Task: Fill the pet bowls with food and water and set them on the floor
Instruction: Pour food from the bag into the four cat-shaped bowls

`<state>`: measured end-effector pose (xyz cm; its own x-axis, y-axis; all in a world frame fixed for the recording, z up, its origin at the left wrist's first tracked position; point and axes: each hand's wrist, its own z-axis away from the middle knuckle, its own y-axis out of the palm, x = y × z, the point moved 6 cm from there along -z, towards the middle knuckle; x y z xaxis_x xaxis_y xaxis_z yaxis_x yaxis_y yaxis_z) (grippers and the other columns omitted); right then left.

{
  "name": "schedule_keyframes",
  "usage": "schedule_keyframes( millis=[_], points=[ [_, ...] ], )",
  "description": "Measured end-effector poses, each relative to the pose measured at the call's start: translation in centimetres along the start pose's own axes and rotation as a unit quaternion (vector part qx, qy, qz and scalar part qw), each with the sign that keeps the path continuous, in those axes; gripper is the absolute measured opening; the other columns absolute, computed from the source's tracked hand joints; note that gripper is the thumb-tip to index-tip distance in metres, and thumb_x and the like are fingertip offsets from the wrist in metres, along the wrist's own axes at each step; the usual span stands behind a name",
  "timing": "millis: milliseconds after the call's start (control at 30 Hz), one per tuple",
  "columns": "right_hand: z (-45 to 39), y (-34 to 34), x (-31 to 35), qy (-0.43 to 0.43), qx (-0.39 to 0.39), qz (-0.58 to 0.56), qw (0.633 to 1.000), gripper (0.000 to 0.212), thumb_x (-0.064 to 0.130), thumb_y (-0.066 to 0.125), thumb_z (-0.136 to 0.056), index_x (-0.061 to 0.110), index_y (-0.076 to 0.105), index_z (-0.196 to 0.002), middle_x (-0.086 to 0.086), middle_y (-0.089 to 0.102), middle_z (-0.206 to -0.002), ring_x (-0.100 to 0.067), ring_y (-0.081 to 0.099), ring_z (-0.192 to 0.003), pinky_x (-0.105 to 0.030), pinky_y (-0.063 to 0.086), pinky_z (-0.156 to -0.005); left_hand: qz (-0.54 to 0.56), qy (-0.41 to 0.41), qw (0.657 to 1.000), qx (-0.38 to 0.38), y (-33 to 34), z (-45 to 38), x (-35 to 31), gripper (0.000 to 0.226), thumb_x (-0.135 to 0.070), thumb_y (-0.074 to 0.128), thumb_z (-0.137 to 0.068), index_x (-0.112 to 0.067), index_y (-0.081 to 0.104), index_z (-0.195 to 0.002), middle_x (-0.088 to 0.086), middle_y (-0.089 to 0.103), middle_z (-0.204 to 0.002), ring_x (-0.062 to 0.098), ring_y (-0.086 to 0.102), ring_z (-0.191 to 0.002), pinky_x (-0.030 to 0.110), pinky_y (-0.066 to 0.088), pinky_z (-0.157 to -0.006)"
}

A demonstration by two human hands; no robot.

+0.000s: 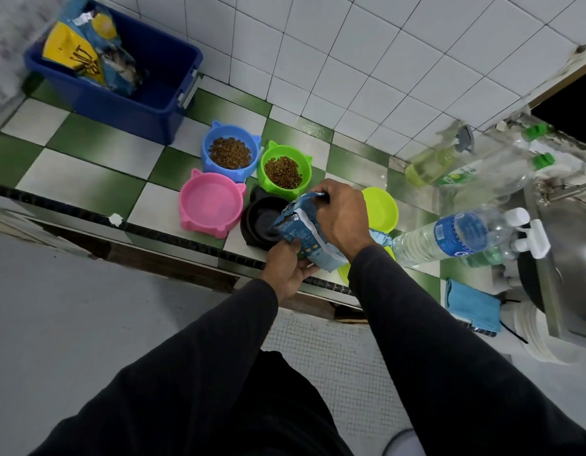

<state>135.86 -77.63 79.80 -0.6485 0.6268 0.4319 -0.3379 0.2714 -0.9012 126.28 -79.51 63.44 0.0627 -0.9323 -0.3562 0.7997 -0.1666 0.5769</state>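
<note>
Food bag (309,230) clamped by both hands, right hand (342,213) at top, left hand (286,269) beneath, tipped over black bowl (263,222). Pink bowl (211,205) at 9 o'clock. Overtipping may scatter kibble.

Long black sleeves (416,324) (plain), dark trousers (278,406).

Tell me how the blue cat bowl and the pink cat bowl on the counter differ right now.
The blue cat bowl holds a heap of brown kibble; the pink cat bowl holds no kibble. The blue one sits farther back, near the blue storage bin; the pink one sits closer to the counter's front edge, beside the black bowl. They differ in colour. Both have the same cat-ear shape and stand upright on the checkered counter.
</note>
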Motion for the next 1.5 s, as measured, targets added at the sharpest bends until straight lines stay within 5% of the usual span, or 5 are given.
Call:
schedule_keyframes(
  millis=[167, 367, 733, 1267, 1500],
  points=[
    [-0.4, 0.2, 0.3, -0.009, 0.012, -0.002, 1.0, 0.023, 0.011, 0.061, -0.087, 0.022, 0.077, -0.101, -0.008, 0.077, -0.1, -0.033, 0.068, -0.095, -0.04, 0.054, -0.08, 0.01, -0.015, 1.0, 0.001, 0.1, -0.2, 0.0, 0.029, -0.017, 0.042, -0.111, -0.012, 0.056, -0.135, 0.017, 0.067, -0.124, 0.034, 0.067, -0.105, 0.059, 0.048, -0.106],
    [-0.9, 0.6, 0.7, -0.019, 0.022, 0.009, 1.0, 0.025, 0.009, 0.061, -0.089, 0.022, 0.077, -0.103, -0.007, 0.077, -0.103, -0.031, 0.067, -0.098, -0.036, 0.054, -0.081, 0.025, -0.03, 0.999, -0.007, 0.0, -0.2, -0.1, 0.033, -0.018, 0.041, -0.111, -0.009, 0.055, -0.14, 0.022, 0.062, -0.137, 0.041, 0.06, -0.125, 0.06, 0.045, -0.109],
    [-1.8, 0.7, 1.1, -0.034, 0.023, 0.01, 0.999, 0.025, 0.008, 0.06, -0.088, 0.019, 0.077, -0.103, -0.009, 0.077, -0.103, -0.033, 0.067, -0.097, -0.035, 0.051, -0.08, 0.028, -0.034, 0.999, 0.005, 0.3, 0.1, -0.6, 0.032, -0.018, 0.042, -0.111, -0.01, 0.056, -0.139, 0.02, 0.064, -0.135, 0.037, 0.067, -0.11, 0.056, 0.053, -0.095],
    [-2.4, 1.4, 1.0, -0.024, 0.029, 0.016, 0.999, 0.021, 0.018, 0.063, -0.091, 0.017, 0.077, -0.106, -0.012, 0.076, -0.104, -0.034, 0.067, -0.096, -0.03, 0.046, -0.075, 0.014, -0.03, 0.999, 0.028, 0.3, 0.7, -0.9, 0.037, -0.021, 0.037, -0.113, -0.011, 0.049, -0.146, 0.02, 0.061, -0.141, 0.04, 0.064, -0.121, 0.057, 0.052, -0.097],
    [-2.4, 1.5, 0.7, -0.024, 0.028, 0.024, 0.999, 0.02, 0.02, 0.063, -0.091, 0.018, 0.076, -0.107, -0.012, 0.076, -0.105, -0.035, 0.067, -0.098, -0.032, 0.047, -0.077, 0.006, -0.034, 0.999, 0.035, 0.2, 0.7, -1.0, 0.035, -0.022, 0.037, -0.113, -0.011, 0.052, -0.142, 0.02, 0.063, -0.138, 0.035, 0.067, -0.112, 0.055, 0.053, -0.095]
  ],
)
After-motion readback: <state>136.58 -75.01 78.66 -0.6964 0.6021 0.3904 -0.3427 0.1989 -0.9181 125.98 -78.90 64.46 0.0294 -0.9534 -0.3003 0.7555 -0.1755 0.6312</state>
